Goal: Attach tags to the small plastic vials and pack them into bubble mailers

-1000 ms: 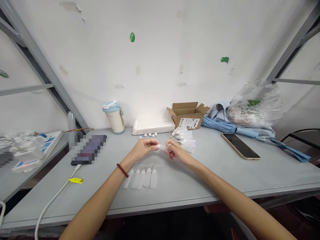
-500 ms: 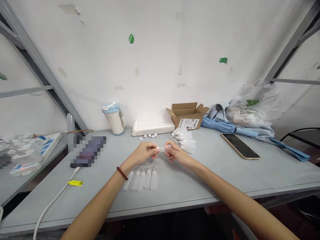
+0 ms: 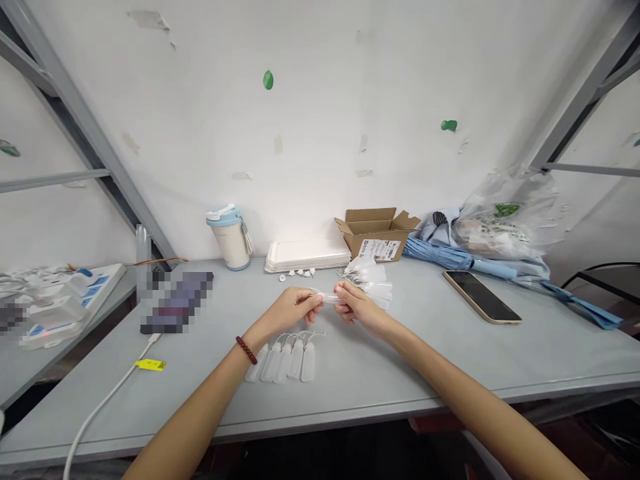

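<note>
Over the middle of the desk, my left hand and my right hand pinch a small translucent plastic bottle between them. The left fingers close on one end, the right fingers on the other. Most of the bottle is covered by fingertips. Below my left wrist lies a row of several similar translucent bottles with thin white tails at their tops. Behind my right hand is a fanned pile of more such bottles. Several small white caps sit beyond my left hand.
Along the wall stand a cream-and-blue cup, a stack of white trays and an open cardboard box. A folded blue umbrella, a plastic bag and a phone lie right. A blurred device with a cable lies left.
My hands still hold the bottle between them. My right hand has shifted slightly, and a little more of the bottle shows between the fingertips. The view has moved a touch.
</note>
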Action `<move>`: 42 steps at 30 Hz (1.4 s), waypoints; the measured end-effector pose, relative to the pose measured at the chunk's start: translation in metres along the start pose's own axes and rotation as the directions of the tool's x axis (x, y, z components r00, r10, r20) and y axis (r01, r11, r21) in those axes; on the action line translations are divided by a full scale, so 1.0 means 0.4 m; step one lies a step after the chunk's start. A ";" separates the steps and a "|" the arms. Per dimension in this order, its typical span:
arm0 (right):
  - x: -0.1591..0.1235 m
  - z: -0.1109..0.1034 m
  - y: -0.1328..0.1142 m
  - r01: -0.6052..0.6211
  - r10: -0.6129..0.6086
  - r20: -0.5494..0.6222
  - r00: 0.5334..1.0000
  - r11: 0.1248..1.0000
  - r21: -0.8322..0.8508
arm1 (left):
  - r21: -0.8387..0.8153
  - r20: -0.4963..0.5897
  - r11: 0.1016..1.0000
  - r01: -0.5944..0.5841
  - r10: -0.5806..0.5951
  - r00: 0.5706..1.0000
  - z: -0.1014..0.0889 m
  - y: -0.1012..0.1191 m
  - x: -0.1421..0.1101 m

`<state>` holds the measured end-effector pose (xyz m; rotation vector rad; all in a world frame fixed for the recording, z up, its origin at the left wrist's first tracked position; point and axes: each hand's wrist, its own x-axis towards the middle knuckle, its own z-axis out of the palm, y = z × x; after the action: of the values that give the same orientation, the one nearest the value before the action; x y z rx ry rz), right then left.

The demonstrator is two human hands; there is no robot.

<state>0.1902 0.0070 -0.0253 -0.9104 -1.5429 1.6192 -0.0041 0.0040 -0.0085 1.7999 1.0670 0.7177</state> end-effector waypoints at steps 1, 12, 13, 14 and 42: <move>0.001 -0.002 0.002 -0.018 0.017 0.005 1.000 1.000 0.017 | 0.038 -0.005 0.999 -0.038 0.038 0.999 0.001 0.003 -0.002; 0.001 0.002 -0.002 -0.041 0.038 -0.081 0.996 0.999 -0.035 | 0.244 -0.066 0.962 -0.120 0.140 0.988 0.010 0.005 -0.002; 0.000 0.004 -0.002 -0.028 0.024 -0.072 0.997 0.998 -0.055 | 0.218 -0.056 0.972 -0.086 0.101 0.993 0.009 0.005 -0.003; 0.000 0.005 -0.001 -0.015 0.010 -0.066 0.998 0.996 -0.085 | 0.191 -0.047 0.980 -0.062 0.072 0.996 0.007 0.005 -0.004; -0.002 0.017 -0.001 0.180 -0.210 -0.062 0.976 0.929 -0.324 | 0.032 0.025 0.999 -0.018 0.018 1.000 0.006 0.029 -0.010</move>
<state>0.1847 0.0029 -0.0246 -0.9518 -1.7954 1.1905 0.0002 -0.0032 0.0009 1.8430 1.0528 0.6915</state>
